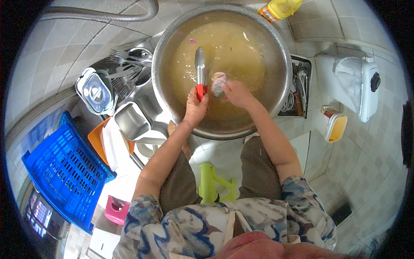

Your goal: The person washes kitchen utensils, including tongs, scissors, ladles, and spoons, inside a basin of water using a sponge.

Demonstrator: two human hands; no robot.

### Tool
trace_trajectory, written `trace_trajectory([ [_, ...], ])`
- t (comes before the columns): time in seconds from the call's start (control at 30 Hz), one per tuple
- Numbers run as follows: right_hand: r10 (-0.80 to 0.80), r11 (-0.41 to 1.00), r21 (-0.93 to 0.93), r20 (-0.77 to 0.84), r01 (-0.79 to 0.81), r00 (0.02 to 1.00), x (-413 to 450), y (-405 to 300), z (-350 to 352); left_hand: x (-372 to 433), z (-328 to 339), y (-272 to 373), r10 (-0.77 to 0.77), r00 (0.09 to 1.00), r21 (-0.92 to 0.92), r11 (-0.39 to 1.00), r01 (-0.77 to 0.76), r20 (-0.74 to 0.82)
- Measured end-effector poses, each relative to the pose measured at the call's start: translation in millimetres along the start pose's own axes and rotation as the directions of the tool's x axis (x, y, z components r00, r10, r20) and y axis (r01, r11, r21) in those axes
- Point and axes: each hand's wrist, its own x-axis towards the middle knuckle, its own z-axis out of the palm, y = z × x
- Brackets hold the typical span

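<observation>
A wide metal basin (156,64) of cloudy yellowish water (239,48) stands before me. My left hand (196,108) grips metal serving tongs (200,66) by the red handle, with their head pointing away from me over the water. Just to the right, my right hand (237,92) holds a pink and grey scrubbing pad (219,83), a small gap away from the tongs. A pink scrap (192,41) and a small white sliver (245,36) lie in the water.
On the left are a pot of forks (142,53), a lidded container (97,92), a steel pan (132,119) and a blue crate (69,174). At right sit a utensil tray (302,113) and a yellow-filled tub (336,128). A yellow bottle (281,9) stands behind the basin.
</observation>
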Motion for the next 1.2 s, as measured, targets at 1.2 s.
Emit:
trace_trajectory([
  [1.2, 0.169, 0.875, 0.475, -0.476, 0.091, 0.863, 17, 23, 23, -32, 19, 17, 0.149, 0.977, 0.594, 0.776, -0.211, 0.152],
])
